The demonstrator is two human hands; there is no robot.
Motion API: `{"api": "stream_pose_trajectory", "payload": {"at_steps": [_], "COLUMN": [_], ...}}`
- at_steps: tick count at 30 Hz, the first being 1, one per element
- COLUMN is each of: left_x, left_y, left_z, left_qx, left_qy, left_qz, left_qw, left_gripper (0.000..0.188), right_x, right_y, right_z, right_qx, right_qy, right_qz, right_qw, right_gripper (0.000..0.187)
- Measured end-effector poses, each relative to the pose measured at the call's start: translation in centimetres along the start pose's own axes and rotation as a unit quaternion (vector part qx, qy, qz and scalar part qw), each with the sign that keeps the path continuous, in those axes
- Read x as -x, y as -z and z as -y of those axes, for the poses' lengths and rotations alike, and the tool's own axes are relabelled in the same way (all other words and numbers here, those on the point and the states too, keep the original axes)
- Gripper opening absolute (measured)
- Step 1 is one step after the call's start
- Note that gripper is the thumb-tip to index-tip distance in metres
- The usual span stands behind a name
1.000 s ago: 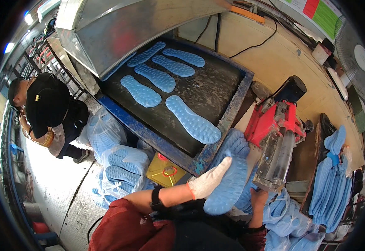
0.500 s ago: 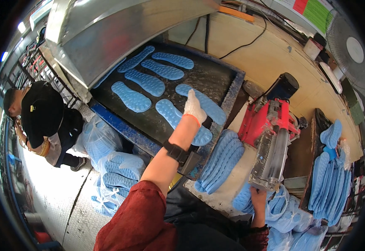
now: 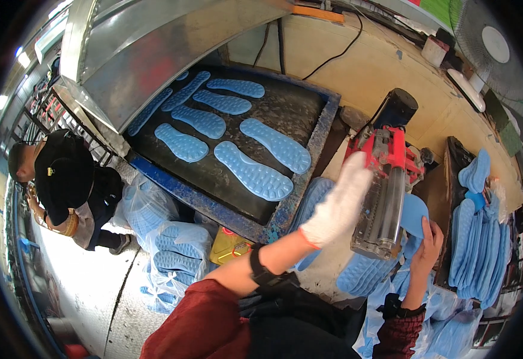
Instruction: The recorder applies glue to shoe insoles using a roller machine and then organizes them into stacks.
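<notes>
My left hand (image 3: 340, 203), in a white glove, is stretched out flat at the left side of a red roller machine (image 3: 387, 197) and appears to hold nothing. On the machine's right side, my bare right hand (image 3: 426, 246) grips the edge of a smooth-faced blue insole (image 3: 414, 215) beside the metal rollers. Several bumpy blue insoles lie on a black conveyor belt (image 3: 225, 179) with a blue frame; the nearest pair (image 3: 253, 172) is close to its front end. A row of insoles (image 3: 315, 200) stands partly hidden behind my left hand.
More blue insoles (image 3: 360, 274) lie below the rollers, and a rack of them (image 3: 477, 251) stands at the right. A metal hood (image 3: 153, 54) covers the belt's far end. Bagged insoles (image 3: 177, 251) sit on the floor, near a person in black (image 3: 67, 173) at the left.
My left hand has left the insole on the belt and swung right to the machine. My right hand has risen from below the rollers and now shows an insole. The belt insoles have shifted slightly.
</notes>
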State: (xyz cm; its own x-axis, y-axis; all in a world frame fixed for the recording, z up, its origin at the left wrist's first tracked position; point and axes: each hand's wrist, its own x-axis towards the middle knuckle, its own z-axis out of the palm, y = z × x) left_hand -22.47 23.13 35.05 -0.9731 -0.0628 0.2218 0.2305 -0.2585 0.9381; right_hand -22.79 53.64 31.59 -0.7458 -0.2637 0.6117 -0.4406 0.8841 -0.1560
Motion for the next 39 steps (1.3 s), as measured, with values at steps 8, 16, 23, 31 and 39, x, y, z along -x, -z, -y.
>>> {"api": "stream_pose_trajectory", "payload": {"at_steps": [8, 16, 23, 31, 39], "left_x": [-2.1, 3.1, 6.3, -8.5, -19.6], "left_y": [-1.4, 5.5, 6.5, 12.8, 19.1], "left_z": [3.6, 6.7, -0.8, 1.8, 6.6], "left_qx": [-0.136, -0.029, 0.227, 0.462, -0.122], "left_qy": [-0.149, 0.101, 0.358, 0.136, 0.144], "left_qz": [0.035, 0.141, 0.04, -0.175, -0.356], "left_qw": [0.979, 0.984, 0.905, 0.858, 0.915], "left_gripper": [0.06, 0.066, 0.065, 0.049, 0.068], "right_x": [5.6, 9.8, 12.3, 10.0, 10.5], "right_y": [-1.3, -11.2, -20.9, -13.4, -5.0], "right_z": [2.9, 9.5, 7.6, 8.0, 3.7], "right_qx": [-0.358, -0.461, -0.642, -0.566, -0.492], "right_qy": [-0.252, -0.353, -0.472, -0.452, -0.431], "right_qz": [-0.096, 0.293, 0.221, 0.103, 0.044], "right_qw": [0.894, 0.759, 0.563, 0.682, 0.755], "right_gripper": [0.029, 0.029, 0.051, 0.052, 0.041]}}
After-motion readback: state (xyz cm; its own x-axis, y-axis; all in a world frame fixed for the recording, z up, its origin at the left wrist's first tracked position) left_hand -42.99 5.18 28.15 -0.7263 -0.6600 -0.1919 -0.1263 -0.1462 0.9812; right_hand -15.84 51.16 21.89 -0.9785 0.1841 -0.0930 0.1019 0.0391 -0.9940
